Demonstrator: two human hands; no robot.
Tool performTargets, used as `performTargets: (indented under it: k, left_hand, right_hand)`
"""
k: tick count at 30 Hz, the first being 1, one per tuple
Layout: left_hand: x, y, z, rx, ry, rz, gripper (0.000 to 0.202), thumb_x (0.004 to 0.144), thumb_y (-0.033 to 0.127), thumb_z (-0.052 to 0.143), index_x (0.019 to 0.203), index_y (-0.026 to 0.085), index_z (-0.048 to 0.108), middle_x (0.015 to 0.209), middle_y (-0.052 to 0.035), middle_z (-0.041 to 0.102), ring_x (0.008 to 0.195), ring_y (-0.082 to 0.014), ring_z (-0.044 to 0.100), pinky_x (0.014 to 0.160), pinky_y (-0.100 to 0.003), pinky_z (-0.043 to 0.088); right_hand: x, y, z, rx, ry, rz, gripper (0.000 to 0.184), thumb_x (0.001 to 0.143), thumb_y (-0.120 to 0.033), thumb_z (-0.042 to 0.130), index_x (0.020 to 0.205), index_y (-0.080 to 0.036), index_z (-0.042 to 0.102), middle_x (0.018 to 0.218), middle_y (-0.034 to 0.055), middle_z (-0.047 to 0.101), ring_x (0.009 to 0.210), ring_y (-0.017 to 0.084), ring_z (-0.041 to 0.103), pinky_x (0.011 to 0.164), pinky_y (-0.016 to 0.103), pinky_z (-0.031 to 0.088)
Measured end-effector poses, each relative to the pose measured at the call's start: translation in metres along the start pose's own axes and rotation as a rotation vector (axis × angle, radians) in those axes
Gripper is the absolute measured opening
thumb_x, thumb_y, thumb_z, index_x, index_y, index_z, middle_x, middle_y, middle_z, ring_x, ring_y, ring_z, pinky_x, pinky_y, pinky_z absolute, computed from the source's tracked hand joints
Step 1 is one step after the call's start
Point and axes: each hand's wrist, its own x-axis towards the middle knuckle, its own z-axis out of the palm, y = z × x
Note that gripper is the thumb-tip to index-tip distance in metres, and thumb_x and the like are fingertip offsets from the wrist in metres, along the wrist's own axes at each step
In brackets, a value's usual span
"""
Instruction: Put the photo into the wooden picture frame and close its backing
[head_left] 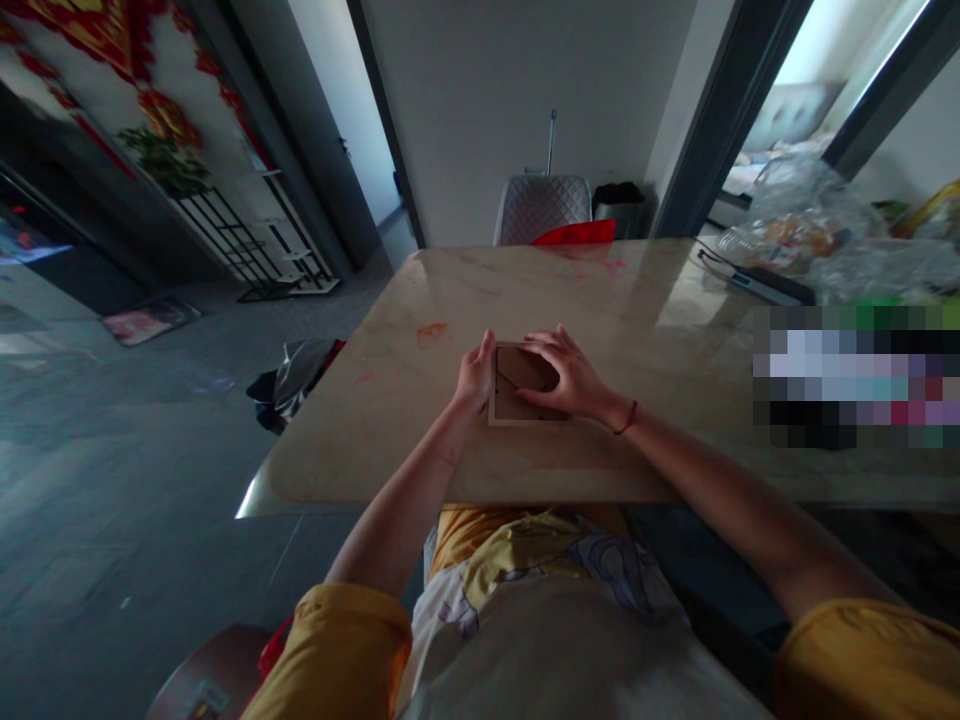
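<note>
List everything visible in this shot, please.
Marble table: one, cream, centre.
Small frame: one, brown back, pale edge, on table between hands.
Plastic bags: several, clear, table's far right.
Corded device: one, black, table's right.
Quilted chair: one, grey, beyond table.
Red item: one, red, before chair.
Plant: one, green, far left.
Metal stand: one, black, under plant.
Floor bag: one, black and silver, left of table.
Left hand: one, at frame's left edge.
Right hand: one, over frame.
Wristband: one, red, right wrist.
Sleeves: two, yellow, foreground.

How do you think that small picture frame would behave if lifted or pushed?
The small pale-wood picture frame with brown backing looks stiff and fairly light. Lying flat, it seems unlikely to roll, but may slide on the polished marble tabletop.
</note>
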Motion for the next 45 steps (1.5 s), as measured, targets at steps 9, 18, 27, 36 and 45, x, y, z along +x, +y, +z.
performTargets:
  k: [9,18,27,36,45]
  left_hand:
    - [-0.009,0.016,0.006,-0.042,0.053,0.224,0.047,0.082,0.059,0.047,0.084,0.018,0.069,0.084,-0.005,0.07,0.095,-0.0196,0.062,0.08,-0.027,0.047]
    - [-0.014,0.019,0.006,-0.022,0.053,0.266,0.044,0.084,0.057,0.047,0.084,0.018,0.069,0.088,-0.0042,0.07,0.094,-0.0188,0.062,0.08,-0.026,0.046]
    - [-0.011,0.017,0.006,0.014,-0.088,0.206,0.054,0.062,0.036,0.077,0.11,0.019,0.06,0.093,-0.0028,0.066,0.09,-0.0164,0.061,0.076,-0.023,0.046]
    - [-0.008,0.014,0.006,0.08,0.107,0.344,0.051,0.059,0.031,0.078,0.105,0.02,0.06,0.078,0.0014,0.062,0.071,-0.0113,0.056,0.063,-0.02,0.042]
    - [-0.012,0.016,0.003,-0.104,-0.01,0.334,0.051,0.056,0.036,0.081,0.1,0.016,0.064,0.086,-0.0025,0.067,0.077,-0.0142,0.062,0.069,-0.024,0.048]
  right_hand:
    - [0.004,0.002,-0.005,0.135,0.194,0.119,0.035,0.09,-0.047,0.045,0.113,-0.027,0.062,0.121,0.0078,0.059,0.117,0.023,0.053,0.104,0.048,0.039]
    - [0.005,0.022,-0.012,0.428,0.134,0.394,0.048,0.069,-0.06,0.066,0.094,-0.02,0.068,0.094,0.0081,0.07,0.085,0.022,0.065,0.073,0.037,0.053]
    - [0.009,0.025,-0.002,0.473,0.305,0.44,0.045,0.068,-0.056,0.067,0.097,-0.022,0.064,0.104,0.0085,0.067,0.094,0.022,0.063,0.082,0.038,0.051]
    - [0.007,0.045,0.009,0.673,0.343,0.761,0.046,0.071,-0.063,0.057,0.085,-0.02,0.058,0.087,0.0083,0.065,0.078,0.02,0.063,0.071,0.035,0.05]
    - [0.009,0.014,-0.006,0.957,0.226,0.574,0.041,0.064,-0.046,0.074,0.096,-0.023,0.063,0.099,0.0048,0.069,0.09,0.021,0.063,0.084,0.036,0.048]
